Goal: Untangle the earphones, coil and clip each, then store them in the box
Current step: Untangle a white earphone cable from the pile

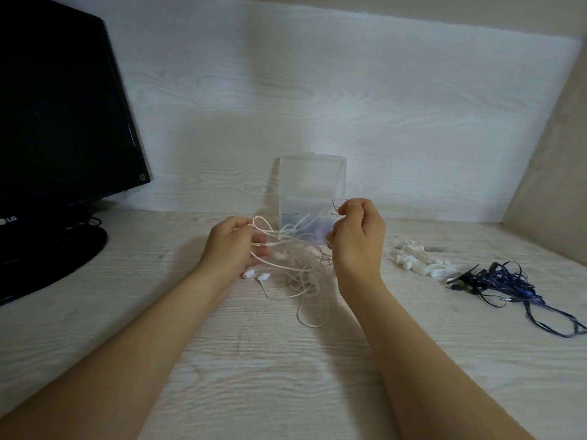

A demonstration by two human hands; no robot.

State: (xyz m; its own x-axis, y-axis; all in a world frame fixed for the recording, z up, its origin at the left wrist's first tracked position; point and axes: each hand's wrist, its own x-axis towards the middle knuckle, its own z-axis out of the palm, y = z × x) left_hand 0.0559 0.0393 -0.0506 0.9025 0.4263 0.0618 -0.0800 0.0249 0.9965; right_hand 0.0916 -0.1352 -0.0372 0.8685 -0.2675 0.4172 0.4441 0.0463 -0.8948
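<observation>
A tangle of white earphones [298, 265] hangs between my hands just above the desk, with loose loops trailing onto the wood. My left hand [228, 246] pinches several strands of it on the left. My right hand [357, 233] is raised a little higher and grips one end of a cable near its plug. Two white earbuds [256, 275] lie on the desk below my left hand. Behind the tangle stands a clear plastic box [313, 182], its lower part partly hidden by the cables and my right hand.
A pile of white clips [416, 260] lies right of my right hand. Further right sits a dark blue tangle of earphones [505, 281]. A black monitor [57, 122] on its stand fills the left side. A wall panel closes the back and right.
</observation>
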